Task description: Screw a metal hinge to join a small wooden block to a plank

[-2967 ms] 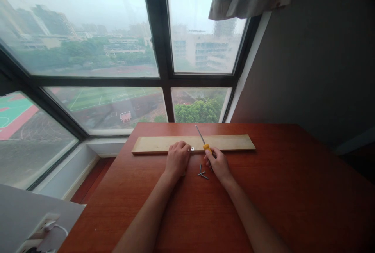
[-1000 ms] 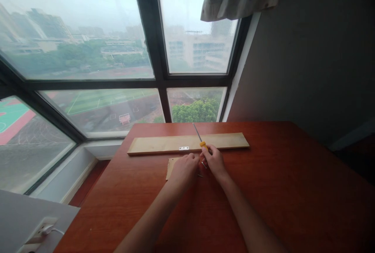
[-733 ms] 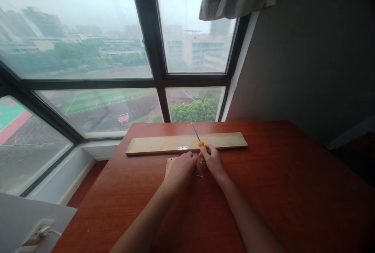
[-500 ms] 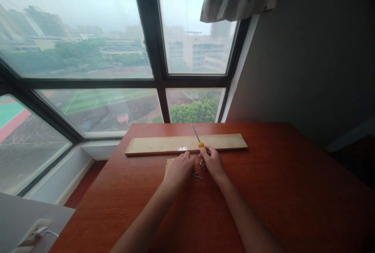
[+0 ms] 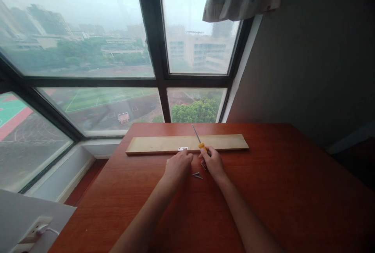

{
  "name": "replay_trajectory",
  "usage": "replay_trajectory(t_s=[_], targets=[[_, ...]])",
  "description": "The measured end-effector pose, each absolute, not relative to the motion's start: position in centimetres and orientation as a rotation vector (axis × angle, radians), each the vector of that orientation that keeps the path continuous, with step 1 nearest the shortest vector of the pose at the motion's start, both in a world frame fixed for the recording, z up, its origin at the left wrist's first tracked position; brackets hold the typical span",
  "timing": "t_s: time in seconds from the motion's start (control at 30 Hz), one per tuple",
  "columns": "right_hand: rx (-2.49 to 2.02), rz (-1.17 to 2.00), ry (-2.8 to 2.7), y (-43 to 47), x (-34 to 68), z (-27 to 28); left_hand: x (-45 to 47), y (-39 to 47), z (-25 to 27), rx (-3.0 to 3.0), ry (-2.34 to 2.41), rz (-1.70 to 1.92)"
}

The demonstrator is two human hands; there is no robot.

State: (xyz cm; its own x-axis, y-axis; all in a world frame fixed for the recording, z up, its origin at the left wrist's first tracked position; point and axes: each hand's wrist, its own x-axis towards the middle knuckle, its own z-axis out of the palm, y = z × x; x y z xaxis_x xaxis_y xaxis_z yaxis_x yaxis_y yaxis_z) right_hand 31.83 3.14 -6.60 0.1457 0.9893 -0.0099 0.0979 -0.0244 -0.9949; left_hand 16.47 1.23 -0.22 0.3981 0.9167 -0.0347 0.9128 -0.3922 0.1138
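A long pale wooden board (image 5: 152, 144) lies crosswise on the table. On its near edge sits a small silver metal plate (image 5: 181, 149) with holes. My left hand (image 5: 178, 164) is at that plate, fingers bent together with their tips against its near side; whatever they pinch is hidden. Under this hand, a bit of a second wooden piece (image 5: 167, 162) shows. My right hand (image 5: 213, 162) is wrapped around the yellow handle of a screwdriver (image 5: 201, 146), its shaft pointing away and up over the board. Several screws (image 5: 199, 177) lie on the table between the hands, one beside my right fingers.
The reddish-brown table (image 5: 278, 175) reaches to the large window (image 5: 193, 65) at the back. A grey wall (image 5: 293, 69) runs along the right. Low on the left is a socket (image 5: 38, 229) with a plug in it.
My left hand has moved forward from over the smaller wooden piece to the metal plate. The screwdriver stays in my right hand, almost unmoved.
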Motion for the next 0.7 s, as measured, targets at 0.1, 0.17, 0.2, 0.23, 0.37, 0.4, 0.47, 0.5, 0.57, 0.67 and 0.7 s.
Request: replay_trajectory(t_s=[0.1,0.17,0.2,0.23,0.37,0.4,0.47,0.5,0.57,0.67,0.7], targets=[[-1.358,1.068,-1.168,3.1,31.8,-6.4,15.1,1.9,0.2,2.475,1.713,0.253],[-1.359,1.072,-1.167,3.0,31.7,-6.4,14.0,2.5,0.5,2.420,1.685,0.473],[-1.359,1.074,-1.165,3.0,31.7,-6.3,13.5,2.9,0.7,2.385,1.689,0.590],[-1.359,1.078,-1.164,3.0,31.7,-6.3,13.0,3.3,0.8,2.351,1.705,0.683],[-1.361,1.082,-1.162,3.0,31.7,-6.2,11.8,4.8,1.0,2.292,1.703,0.876],[-1.362,1.082,-1.161,3.0,31.7,-6.2,11.7,5.1,0.9,2.294,1.690,0.874],[-1.363,1.083,-1.158,2.9,31.7,-6.2,11.7,5.4,0.7,2.306,1.670,0.850],[-1.363,1.084,-1.158,2.9,31.7,-6.2,11.7,5.5,0.6,2.318,1.658,0.834],[-1.362,1.087,-1.159,2.9,31.7,-6.2,12.0,5.5,0.3,2.342,1.648,0.801],[-1.361,1.087,-1.164,2.9,31.7,-6.2,12.2,5.5,-0.2,2.372,1.653,0.754],[-1.362,1.087,-1.165,3.0,31.7,-6.2,12.3,5.6,-0.3,2.378,1.659,0.748]])
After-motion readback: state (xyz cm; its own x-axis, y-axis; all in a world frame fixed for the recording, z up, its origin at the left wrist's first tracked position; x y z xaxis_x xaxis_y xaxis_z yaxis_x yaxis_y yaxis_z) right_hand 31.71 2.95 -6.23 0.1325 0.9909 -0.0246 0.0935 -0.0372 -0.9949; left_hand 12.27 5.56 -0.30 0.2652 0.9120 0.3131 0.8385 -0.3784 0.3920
